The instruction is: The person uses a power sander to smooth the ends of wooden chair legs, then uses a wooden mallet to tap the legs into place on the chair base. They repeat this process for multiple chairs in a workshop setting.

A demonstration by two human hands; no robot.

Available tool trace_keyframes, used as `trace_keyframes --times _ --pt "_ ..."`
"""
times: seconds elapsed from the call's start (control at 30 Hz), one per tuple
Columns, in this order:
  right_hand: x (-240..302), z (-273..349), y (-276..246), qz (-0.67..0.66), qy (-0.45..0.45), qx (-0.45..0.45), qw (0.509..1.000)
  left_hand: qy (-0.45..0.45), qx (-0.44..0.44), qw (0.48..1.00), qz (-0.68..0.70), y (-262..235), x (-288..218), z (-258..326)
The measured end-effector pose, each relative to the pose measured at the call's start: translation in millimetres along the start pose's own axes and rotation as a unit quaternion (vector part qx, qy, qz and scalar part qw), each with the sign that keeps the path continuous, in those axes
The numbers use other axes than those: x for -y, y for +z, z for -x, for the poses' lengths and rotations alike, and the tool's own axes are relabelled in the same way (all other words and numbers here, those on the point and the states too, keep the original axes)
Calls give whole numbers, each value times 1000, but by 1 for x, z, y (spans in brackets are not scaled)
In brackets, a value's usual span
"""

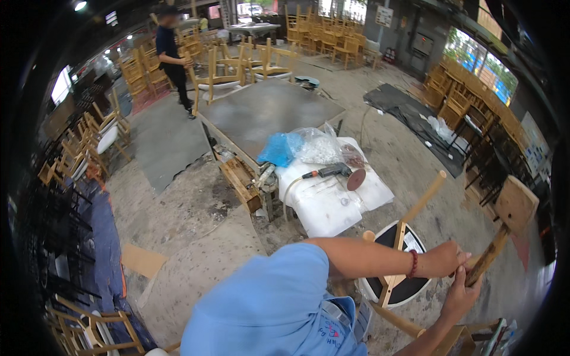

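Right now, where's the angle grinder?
In the head view the angle grinder lies centre-right on the white sheet on the floor, just below the clear plastic bag and the blue bag, beyond both hands.

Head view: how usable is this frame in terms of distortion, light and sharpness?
Head view: strong fisheye bending with a black rim around the picture; windows at upper right are bright and washed out; a ceiling lamp glares at upper left; the left hand and right hand on the wooden chair leg are slightly soft; the sander on the white board is reasonably sharp.
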State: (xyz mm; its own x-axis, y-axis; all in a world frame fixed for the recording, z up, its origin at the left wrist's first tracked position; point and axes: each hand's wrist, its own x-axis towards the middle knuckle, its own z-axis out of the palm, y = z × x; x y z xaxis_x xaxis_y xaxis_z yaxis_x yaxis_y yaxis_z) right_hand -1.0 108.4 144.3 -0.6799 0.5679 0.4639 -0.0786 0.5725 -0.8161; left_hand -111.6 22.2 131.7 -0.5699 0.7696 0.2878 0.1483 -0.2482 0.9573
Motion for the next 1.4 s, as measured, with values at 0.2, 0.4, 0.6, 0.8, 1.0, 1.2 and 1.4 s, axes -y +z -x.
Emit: trace_keyframes --times 0.2,0.4,0.6,0.8,1.0,1.2,1.4 --pt "0 -45 51 -11 21 -24 999 321 45 912 -252 -76 37 -52" --pt "-1 -97 120 -254 213 -65 941 48 102 993 -18 -161 34 -70" --pt "-41 -125 165 -300 305 -113 897 -40 116 980 156 -183 102 -116" --pt "-46 -128 170 -196 336 -147 909 -57 -38 998 2 -246 174 -240" --pt "-41 -130 174 -193 219 -139 946 -134 17 990 50 -265 214 -321" --pt "-68 -127 170 -131 286 -117 942 -192 102 965 145 -269 224 -323" --pt "-78 -142 175 -73 326 -81 939 -195 108 964 147 -273 227 -321"
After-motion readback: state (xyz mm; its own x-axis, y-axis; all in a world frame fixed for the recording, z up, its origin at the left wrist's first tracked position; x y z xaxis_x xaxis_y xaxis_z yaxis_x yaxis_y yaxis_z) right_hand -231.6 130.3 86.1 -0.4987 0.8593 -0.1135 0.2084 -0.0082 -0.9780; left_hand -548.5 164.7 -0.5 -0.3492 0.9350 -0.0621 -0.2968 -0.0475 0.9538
